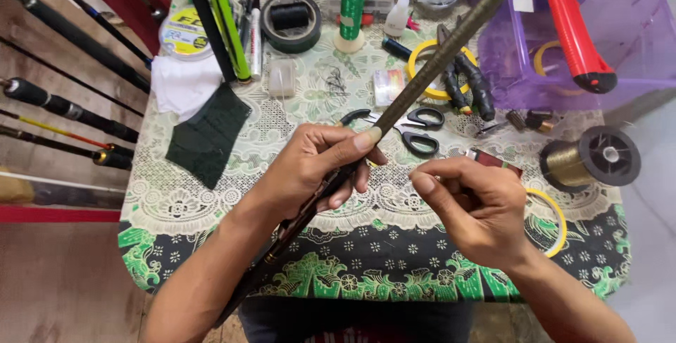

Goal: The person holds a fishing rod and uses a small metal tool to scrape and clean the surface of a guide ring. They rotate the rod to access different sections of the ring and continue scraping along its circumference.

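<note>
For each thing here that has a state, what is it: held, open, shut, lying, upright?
left hand: closed around the rod
right hand: fingers pinched together, off the rod; contents not visible
fishing rod: held slanting over the table
scissors: lying, blades hidden behind the rod
green thread spool: upright
gold line spool: on its side
purple bin: open

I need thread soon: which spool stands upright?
The green spool at the table's far edge stands upright; the gold spool at right lies on its side.

Two bare forearms, no sleeves or rings; perhaps dark clothing below.
</note>
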